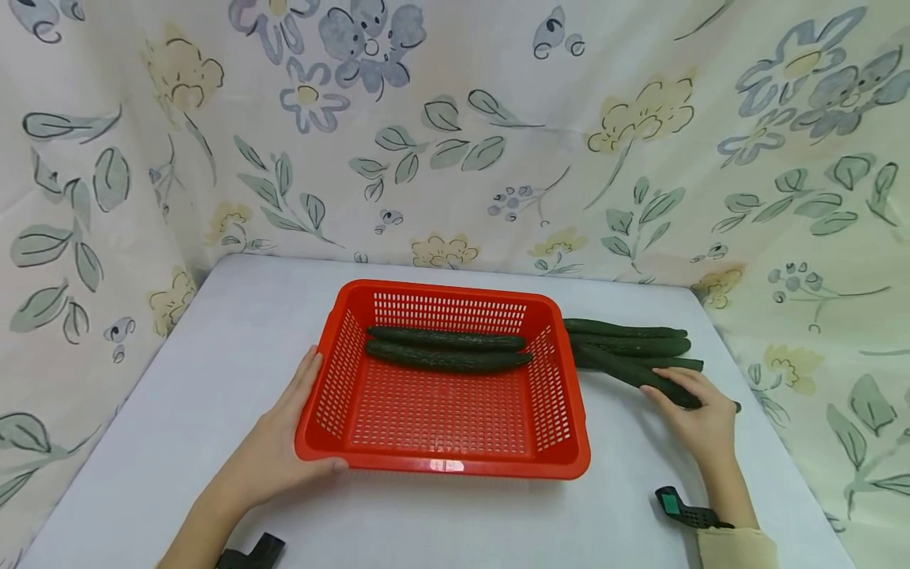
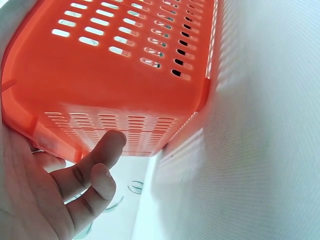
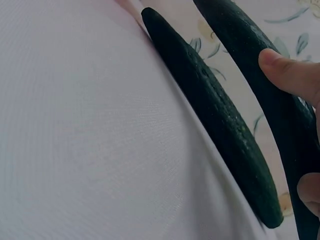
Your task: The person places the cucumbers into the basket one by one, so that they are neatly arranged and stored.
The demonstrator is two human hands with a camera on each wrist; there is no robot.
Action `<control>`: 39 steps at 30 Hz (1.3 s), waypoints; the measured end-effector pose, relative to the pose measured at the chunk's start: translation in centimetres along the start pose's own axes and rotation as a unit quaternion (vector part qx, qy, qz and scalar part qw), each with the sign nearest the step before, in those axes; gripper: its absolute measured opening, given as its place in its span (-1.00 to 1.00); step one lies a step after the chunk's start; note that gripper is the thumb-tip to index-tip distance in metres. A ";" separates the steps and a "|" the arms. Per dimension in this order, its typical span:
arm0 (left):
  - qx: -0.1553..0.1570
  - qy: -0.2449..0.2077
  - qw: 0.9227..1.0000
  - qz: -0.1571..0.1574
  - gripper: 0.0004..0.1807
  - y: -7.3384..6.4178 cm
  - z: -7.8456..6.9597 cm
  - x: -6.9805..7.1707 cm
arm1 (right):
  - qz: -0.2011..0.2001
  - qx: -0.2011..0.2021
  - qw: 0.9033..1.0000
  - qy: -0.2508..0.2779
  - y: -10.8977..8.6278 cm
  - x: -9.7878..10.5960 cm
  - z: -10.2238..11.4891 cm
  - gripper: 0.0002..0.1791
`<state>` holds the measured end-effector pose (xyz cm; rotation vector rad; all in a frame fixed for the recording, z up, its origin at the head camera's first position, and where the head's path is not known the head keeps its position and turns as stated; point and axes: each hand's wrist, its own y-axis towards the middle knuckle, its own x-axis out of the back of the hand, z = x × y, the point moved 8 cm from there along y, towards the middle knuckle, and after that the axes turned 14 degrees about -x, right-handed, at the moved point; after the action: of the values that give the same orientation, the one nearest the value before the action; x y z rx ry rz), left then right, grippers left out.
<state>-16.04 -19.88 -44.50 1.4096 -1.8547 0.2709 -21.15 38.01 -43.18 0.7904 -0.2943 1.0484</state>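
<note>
— Judging from the basket, how far along?

— Partway, apparently. Inside the red basket [image 1: 441, 411], two cucumbers [image 1: 448, 359], side by side toward the far wall, with bare mesh floor in front.

— And remaining?

— On the table [image 1: 455, 518], just right of the basket, several loose cucumbers [image 1: 640, 345], perhaps three, close together and hard to count for overlap. Plus the held cucumber [image 1: 629, 371], slanting across the nearest, outside the basket as yet.

— Right grip?

— Grasping. In the right hand [image 1: 693, 415], the held cucumber, pinched between thumb and fingers toward its outer end. Hard to say whether fully lifted; in the right wrist view, visibly apart from a neighbouring cucumber [image 3: 212, 117].

— Pose there?

— Forearm up from the near side, hand angled inward, to the left.

— Left grip?

— Grasping too: left hand [image 1: 277, 450] around the basket's near left corner, thumb along the near rim, fingers along the left side. In the left wrist view, fingers bent below the rim. Forearm slanting in from lower left. Probably steadying rather than lifting.
</note>
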 end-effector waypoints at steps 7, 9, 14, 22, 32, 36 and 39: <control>0.001 0.003 1.000 0.000 0.53 -0.1 -0.1 0.1 | -0.013 -0.026 1.000 -0.006 0.3 0.1 0.0 -0.57; 0.000 0.002 1.000 0.002 0.53 -0.2 -0.2 0.1 | -0.013 -0.040 0.999 -0.010 0.4 0.1 0.0 -0.58; 0.001 -0.001 1.000 0.003 0.53 -0.2 -0.4 0.1 | -0.016 -0.053 0.998 -0.014 0.8 0.0 0.8 -0.58; 0.003 0.001 1.000 0.002 0.54 -0.3 -0.2 0.1 | -0.014 -0.030 0.999 -0.014 2.2 -0.1 3.1 -0.60; -0.002 0.005 1.000 0.002 0.54 -0.4 -0.3 0.2 | 0.023 -0.014 1.000 0.002 4.3 -1.7 6.3 -0.62; -0.006 0.005 1.000 0.001 0.54 -0.2 -0.2 0.1 | 0.039 0.005 0.999 0.011 4.9 -2.5 8.0 -0.60; -0.007 0.005 1.000 0.003 0.54 -0.1 -0.2 0.1 | 0.048 0.023 0.998 0.015 5.5 -3.1 9.2 -0.61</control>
<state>-15.86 -19.89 -44.30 1.3905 -1.8495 0.2682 -26.05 30.91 -36.13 0.8070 -0.2860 1.1590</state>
